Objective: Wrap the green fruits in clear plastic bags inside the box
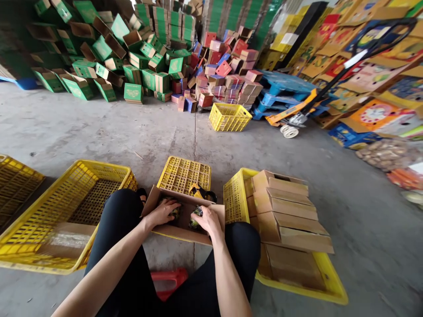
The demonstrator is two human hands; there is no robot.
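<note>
Between my knees sits an open cardboard box (185,230), resting on a yellow plastic crate (185,169). Inside its left part, my left hand (165,212) curls over a dark green plastic-wrapped pack (176,213). My right hand (209,220) grips another clear plastic-wrapped green pack (195,219) in the right part of the box. The contents of both packs are too small to name. Just past the box's far wall, a yellow and black tape dispenser (197,190) lies on the crate.
At right, a yellow crate (235,198) holds several cardboard boxes (291,207). Another yellow crate (109,169) at left has cardboard and clear plastic inside. Farther off are a yellow crate (230,118), a pallet jack (297,115), blue pallets (280,86) and heaped green boxes (134,92).
</note>
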